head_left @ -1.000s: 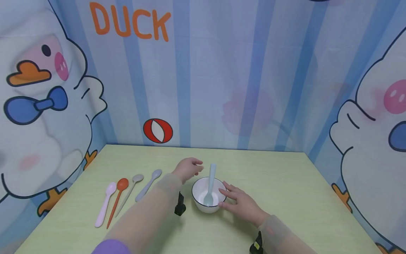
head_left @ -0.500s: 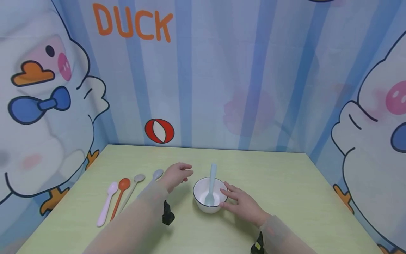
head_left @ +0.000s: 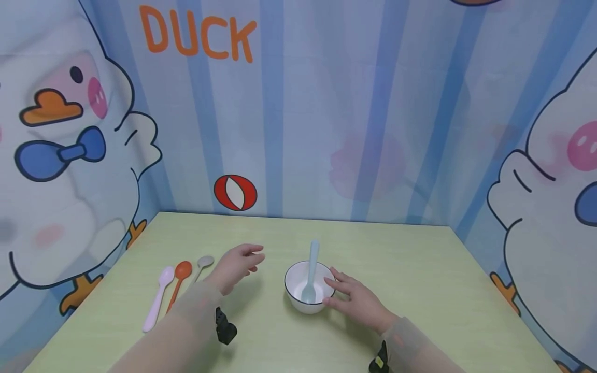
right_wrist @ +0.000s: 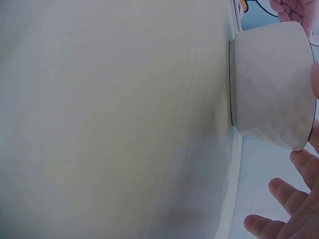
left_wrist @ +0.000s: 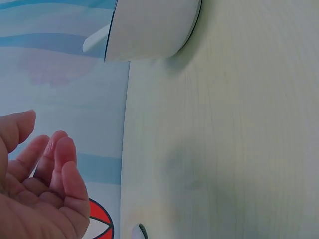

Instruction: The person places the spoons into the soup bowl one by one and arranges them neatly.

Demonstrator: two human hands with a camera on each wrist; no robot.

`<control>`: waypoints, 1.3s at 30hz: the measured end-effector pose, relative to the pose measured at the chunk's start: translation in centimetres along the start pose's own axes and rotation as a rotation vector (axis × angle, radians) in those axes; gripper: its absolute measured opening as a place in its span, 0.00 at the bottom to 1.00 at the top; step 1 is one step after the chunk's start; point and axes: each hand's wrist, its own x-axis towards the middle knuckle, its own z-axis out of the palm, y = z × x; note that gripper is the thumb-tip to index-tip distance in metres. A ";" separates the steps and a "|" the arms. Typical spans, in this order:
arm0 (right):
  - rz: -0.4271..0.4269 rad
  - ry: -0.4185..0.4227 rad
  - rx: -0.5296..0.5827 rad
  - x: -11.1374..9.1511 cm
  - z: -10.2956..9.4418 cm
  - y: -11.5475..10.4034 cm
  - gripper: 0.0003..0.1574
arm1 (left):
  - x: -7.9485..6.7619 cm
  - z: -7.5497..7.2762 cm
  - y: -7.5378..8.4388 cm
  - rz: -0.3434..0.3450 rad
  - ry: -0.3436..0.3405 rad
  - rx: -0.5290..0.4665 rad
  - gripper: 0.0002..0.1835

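Observation:
A white bowl [head_left: 298, 306] with a dark rim stands on the table, a pale blue spoon [head_left: 312, 264] leaning in it with its handle above the far rim. My right hand [head_left: 359, 303] touches the right side of the bowl's rim, fingers spread and fairly straight; its outer fingers stay off the bowl in the right wrist view. To the left of the bowl, my left hand [head_left: 239, 265] hovers with loosely bent fingers and holds nothing. Near it lie a pink spoon [head_left: 157, 300], an orange spoon [head_left: 183, 270] and a grey spoon [head_left: 204, 261], the last partly behind the left forearm.
The pale wooden table [head_left: 396, 259] ends at a blue striped backdrop [head_left: 308, 114] with duck drawings on both sides. A black wrist camera [head_left: 226, 327] hangs below the left forearm.
My left hand has moved left, away from the bowl, and now covers the lavender spoon seen earlier. The right hand, bowl and pale blue spoon stay in place.

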 end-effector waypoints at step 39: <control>-0.011 0.007 -0.002 0.1 0.2 0.5 0.40 | -4.6 -5.9 -4.5 -0.018 0.197 0.088 0.34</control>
